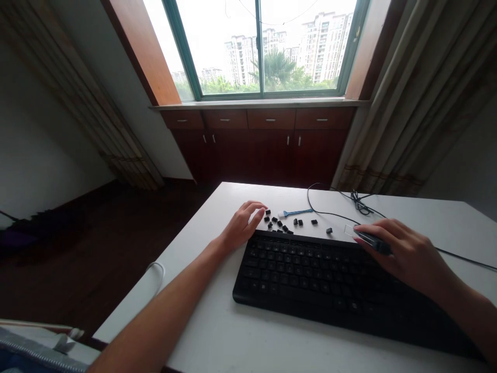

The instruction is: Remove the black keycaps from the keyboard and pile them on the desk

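Observation:
A black keyboard (298,295) lies at a slant on the white table. Beyond its far edge several loose black keycaps (279,223) are scattered. My left hand (243,223) rests at the keyboard's far left corner, fingers stretched out and slightly curved. Its fingertips are beside the keycaps; whether they touch one I cannot tell. Over the right part of the keyboard, my right hand (407,251) is closed around a keycap puller (375,242) with a dark handle. The puller's thin wire loops point left, toward a lone keycap (329,230). My right forearm hides some keys.
A small blue brush (297,212) with pale bristles lies behind the keycaps. The black cable (361,203) is partly bundled at the back right. A white cable (161,274) hangs by the table's left edge. Red-brown cabinets (260,150) stand below the window.

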{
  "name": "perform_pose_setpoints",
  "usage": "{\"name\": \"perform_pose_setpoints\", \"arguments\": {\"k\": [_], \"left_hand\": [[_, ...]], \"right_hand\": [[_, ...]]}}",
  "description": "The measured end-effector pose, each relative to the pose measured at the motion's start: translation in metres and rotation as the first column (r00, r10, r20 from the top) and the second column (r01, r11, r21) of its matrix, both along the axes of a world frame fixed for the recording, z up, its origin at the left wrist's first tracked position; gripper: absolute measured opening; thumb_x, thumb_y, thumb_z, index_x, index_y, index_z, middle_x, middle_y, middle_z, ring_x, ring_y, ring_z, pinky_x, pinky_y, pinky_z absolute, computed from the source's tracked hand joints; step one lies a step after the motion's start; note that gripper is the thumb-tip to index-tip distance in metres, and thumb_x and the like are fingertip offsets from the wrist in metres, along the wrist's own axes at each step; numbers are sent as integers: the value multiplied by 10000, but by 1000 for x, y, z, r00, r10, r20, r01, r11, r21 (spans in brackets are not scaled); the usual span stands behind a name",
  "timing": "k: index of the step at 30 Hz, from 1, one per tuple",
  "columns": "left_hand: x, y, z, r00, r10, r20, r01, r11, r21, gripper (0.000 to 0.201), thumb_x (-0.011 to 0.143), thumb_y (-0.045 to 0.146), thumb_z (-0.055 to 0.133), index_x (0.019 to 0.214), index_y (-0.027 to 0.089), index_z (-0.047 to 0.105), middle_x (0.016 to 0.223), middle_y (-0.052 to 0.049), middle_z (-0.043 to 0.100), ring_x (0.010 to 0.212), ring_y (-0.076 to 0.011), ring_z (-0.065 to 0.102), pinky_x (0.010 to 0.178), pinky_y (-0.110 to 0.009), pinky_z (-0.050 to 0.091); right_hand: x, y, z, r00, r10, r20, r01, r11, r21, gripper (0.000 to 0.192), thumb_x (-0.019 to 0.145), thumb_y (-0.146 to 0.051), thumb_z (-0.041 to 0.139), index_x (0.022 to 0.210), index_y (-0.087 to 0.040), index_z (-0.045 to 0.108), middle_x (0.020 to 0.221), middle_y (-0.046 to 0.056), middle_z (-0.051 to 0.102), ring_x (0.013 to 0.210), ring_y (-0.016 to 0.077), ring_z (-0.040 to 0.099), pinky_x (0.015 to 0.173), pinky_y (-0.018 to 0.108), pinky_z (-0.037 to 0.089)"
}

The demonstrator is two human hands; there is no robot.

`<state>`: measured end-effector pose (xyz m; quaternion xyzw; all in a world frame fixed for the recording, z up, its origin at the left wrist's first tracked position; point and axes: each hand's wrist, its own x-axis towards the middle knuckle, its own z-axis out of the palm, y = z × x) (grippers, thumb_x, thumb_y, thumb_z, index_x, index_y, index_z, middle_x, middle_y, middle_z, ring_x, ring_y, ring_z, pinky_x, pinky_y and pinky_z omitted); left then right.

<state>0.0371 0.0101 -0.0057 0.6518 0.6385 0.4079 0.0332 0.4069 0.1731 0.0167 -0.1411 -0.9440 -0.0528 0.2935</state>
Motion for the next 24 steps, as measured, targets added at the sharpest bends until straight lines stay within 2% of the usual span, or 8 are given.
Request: {"name": "perform_pose_setpoints", "arguments": {"k": [6, 11, 16, 20, 24], "left_hand": [[-6, 2, -2, 998, 56, -17, -56, 998, 10, 275, 1029, 351, 417, 1103, 207, 640, 1113, -70, 653, 1075, -215, 613, 964, -389, 492], [-5, 1, -2, 998, 20, -60, -19, 1000, 16, 252, 1019, 345, 436, 1107, 207, 628, 1087, -68, 652, 1030, -209, 612, 936, -383, 494], [-6, 0, -2, 997, -23, -76, 23, 1000, 5, 234, 1020, 323, 437, 1109, 208, 620, 1080, -68, 649, 1033, -209, 605, 942, -386, 488], [-6, 1, -3, 996, -15, -83, 16, 1000, 10, 220, 1017, 319, 447, 1107, 212, 618, 1071, -58, 646, 989, -197, 606, 923, -375, 488], [-6, 1, -4, 996, -12, -93, 15, 1000, 26, 215, 1013, 317, 455, 1113, 215, 616, 1047, -53, 647, 950, -189, 602, 886, -358, 492]], "right_hand": [[-3, -5, 6, 999, -26, -24, 26, 999, 29, 261, 908, -263, 651, 1166, -224, 639, 1035, 63, 677, 880, 214, 654, 733, 343, 533], [-2, -5, 9, 994, -84, -72, 88, 995, 45, 292, 906, -301, 654, 1175, -192, 624, 1005, 81, 687, 857, 231, 662, 717, 353, 530], [0, 0, 10, 975, -141, -174, 143, 990, 2, 322, 895, -295, 660, 1182, -168, 592, 1049, 109, 685, 938, 269, 668, 791, 388, 541], [2, 2, 10, 984, -129, -119, 133, 991, 24, 284, 907, -284, 634, 1161, -166, 592, 1064, 128, 679, 952, 281, 659, 791, 394, 532], [3, 4, 10, 988, -142, -60, 147, 987, 72, 226, 910, -303, 641, 1099, -180, 625, 988, 101, 694, 871, 257, 660, 755, 372, 512]]}}
